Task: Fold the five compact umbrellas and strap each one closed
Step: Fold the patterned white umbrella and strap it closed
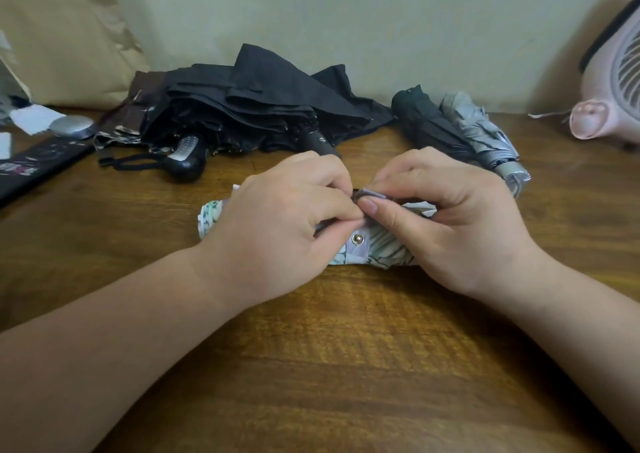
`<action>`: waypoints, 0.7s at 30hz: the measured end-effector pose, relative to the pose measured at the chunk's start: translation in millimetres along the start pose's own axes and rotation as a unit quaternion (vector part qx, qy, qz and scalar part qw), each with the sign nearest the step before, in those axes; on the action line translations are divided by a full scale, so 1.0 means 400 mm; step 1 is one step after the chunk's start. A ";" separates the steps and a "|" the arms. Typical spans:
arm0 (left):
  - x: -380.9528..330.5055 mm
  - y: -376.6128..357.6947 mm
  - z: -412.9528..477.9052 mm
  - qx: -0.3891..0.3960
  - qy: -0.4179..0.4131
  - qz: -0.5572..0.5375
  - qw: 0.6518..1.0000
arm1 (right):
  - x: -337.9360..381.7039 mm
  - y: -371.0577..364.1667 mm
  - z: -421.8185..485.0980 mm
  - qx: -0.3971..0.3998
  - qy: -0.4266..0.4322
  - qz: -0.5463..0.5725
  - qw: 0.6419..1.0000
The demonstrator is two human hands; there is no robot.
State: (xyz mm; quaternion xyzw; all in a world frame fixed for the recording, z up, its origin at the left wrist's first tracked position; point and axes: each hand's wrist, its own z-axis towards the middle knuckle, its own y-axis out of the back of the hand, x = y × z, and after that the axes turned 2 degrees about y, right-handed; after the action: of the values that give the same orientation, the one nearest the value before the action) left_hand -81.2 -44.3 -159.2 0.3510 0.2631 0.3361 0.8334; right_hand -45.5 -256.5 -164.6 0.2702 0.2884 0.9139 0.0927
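A rolled floral white-and-green umbrella [384, 250] lies crosswise on the wooden table [346, 348], mostly hidden under both hands. My left hand [277, 220] grips its left part; my right hand [446, 217] pinches its grey strap [374, 194] above a metal snap stud [357, 238]. Behind, a loose unfolded black umbrella [256, 106] with a black handle [320, 141] sprawls over a brown one [138, 106]; a second black handle [187, 160] lies in front. At back right lie a folded black umbrella [429, 123] and a folded grey umbrella [485, 130].
A pink fan [613, 89] stands at the right edge against the wall. At far left lie a black remote-like object [38, 168], a silver oval case [71, 127] and white paper [31, 118]. A beige bag [62, 37] leans at the back left.
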 end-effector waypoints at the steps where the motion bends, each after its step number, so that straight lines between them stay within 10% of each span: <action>1: 0.001 0.003 -0.001 0.016 -0.001 -0.003 1.000 | 0.003 0.000 -0.002 0.004 0.011 -0.010 1.000; 21: 0.021 0.042 0.036 0.102 0.148 -0.131 0.975 | -0.015 -0.011 -0.009 0.053 0.129 -0.154 0.978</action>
State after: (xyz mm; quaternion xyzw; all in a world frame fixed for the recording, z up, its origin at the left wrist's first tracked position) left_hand -72.5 -34.9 -139.4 0.3435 0.4598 0.2437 0.7818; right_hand -42.2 -256.5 -172.3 0.1068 0.3838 0.8994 0.1799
